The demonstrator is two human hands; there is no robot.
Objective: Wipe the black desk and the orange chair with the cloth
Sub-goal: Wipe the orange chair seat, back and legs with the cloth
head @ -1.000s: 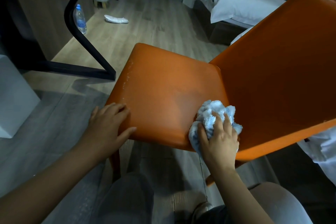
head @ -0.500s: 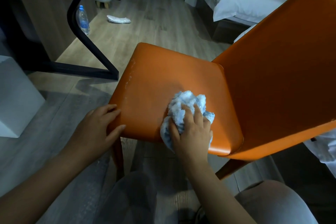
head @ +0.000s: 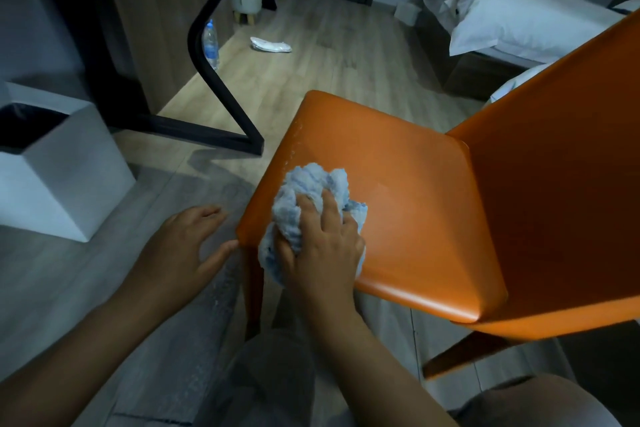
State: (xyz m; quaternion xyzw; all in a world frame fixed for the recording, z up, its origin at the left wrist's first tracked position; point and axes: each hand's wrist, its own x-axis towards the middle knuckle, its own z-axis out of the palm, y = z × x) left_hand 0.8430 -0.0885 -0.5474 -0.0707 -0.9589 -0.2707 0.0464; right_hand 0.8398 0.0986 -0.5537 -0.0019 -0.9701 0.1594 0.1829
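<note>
The fluffy pale-blue cloth [head: 311, 189] sits bunched in a ball on the near-left part of the smooth orange chair seat [head: 408, 184]. The label on the clear plastic bottle [head: 210, 45] on the floor is too small to read. My right grip [head: 322, 246] curls round the cloth, pressing it to the seat. My left grip [head: 183, 246] lies spread, thumb tip at the seat's corner.

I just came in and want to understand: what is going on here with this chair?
A person is wiping the seat of the orange chair. The right hand grips a bunched blue cloth and presses it on the seat by its near left corner. The left hand, fingers straight, is beside that corner. The black desk stands behind, untouched.
</note>
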